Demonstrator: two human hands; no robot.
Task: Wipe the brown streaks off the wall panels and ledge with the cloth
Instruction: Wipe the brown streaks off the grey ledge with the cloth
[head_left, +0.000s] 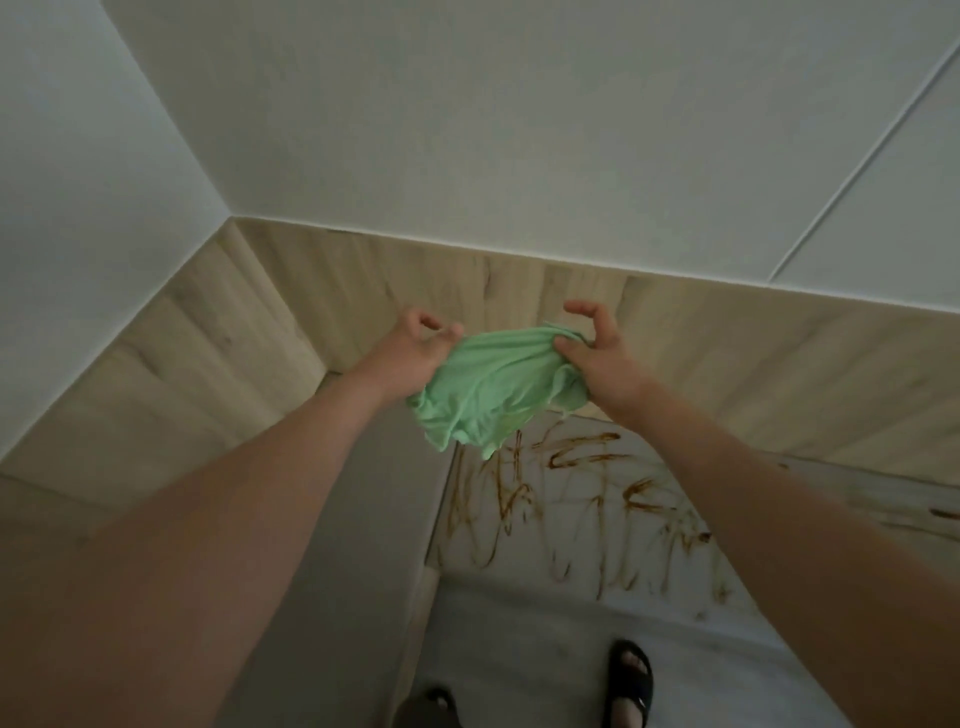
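A crumpled mint-green cloth (493, 395) hangs in the air between both hands, in front of the wood-look wall panels (727, 364). My left hand (410, 353) holds its left side with thumb and fingertips curled. My right hand (592, 353) pinches the cloth's upper right corner, its index finger raised. Below the cloth, brown streaks (582, 499) cover a pale marbled panel (545, 551). A few more streaks (943, 513) mark the ledge (883, 483) at the far right.
White walls (467, 130) rise above the wood panels, meeting in a corner at the left. A grey vertical surface (363, 519) stands left of the streaked panel. My feet in black sandals (631, 680) stand on the pale floor (519, 623) below.
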